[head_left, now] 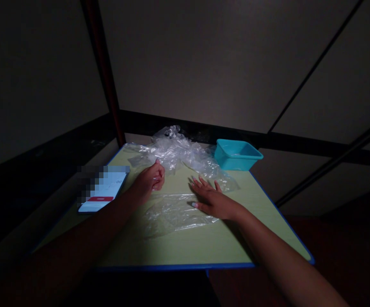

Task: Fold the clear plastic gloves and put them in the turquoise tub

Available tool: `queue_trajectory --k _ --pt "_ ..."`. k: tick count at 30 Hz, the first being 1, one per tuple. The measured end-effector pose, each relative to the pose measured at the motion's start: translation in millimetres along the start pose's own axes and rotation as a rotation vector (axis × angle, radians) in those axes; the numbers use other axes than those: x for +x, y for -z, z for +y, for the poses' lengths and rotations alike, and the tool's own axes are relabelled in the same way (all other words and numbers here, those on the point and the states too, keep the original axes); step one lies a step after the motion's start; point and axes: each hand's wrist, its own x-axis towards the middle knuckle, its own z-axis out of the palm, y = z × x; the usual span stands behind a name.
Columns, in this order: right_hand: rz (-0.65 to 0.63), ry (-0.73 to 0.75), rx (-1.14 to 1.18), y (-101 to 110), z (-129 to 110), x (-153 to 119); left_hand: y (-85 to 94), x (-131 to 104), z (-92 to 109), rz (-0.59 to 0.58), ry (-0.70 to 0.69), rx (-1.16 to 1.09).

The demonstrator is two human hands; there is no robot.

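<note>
A clear plastic bag (178,213) lies spread flat on the table in front of me, slightly creased. My right hand (208,198) rests on its right part, palm down, with the fingers spread. Just beyond the bag's upper left edge is my left hand (152,179), curled into a fist with the thumb side up; nothing shows in it. Past both hands, a crumpled heap of clear plastic bags (175,149) covers the far side of the table, and its right end trails down beyond my right fingertips.
A turquoise plastic basket (239,160) stands at the table's far right corner, touching the heap. On the left lies a phone (108,189) with a lit screen. The pale green table (236,251) has a blue edge. Dark panelled walls (191,64) rise behind it.
</note>
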Motion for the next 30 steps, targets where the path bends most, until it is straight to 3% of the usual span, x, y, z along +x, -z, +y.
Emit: queue_trajectory --k 11,18,25,30 --pt "-0.005 0.014 -0.021 -2.1 2.6 1.1 -1.0 -0.2 12.0 -0.079 0.239 -0.272" --pt "-0.024 0.016 -0.026 -1.3 1.2 0.8 0.9 -1.3 13.8 -0.13 0.264 -0.292" --pt "-0.018 0.033 -0.023 -3.2 3.6 0.7 5.9 -0.3 2.8 -0.229 0.104 -0.067" --pt "-0.024 0.044 -0.018 -4.3 4.9 0.5 6.1 2.7 2.5 -0.202 0.186 -0.087"
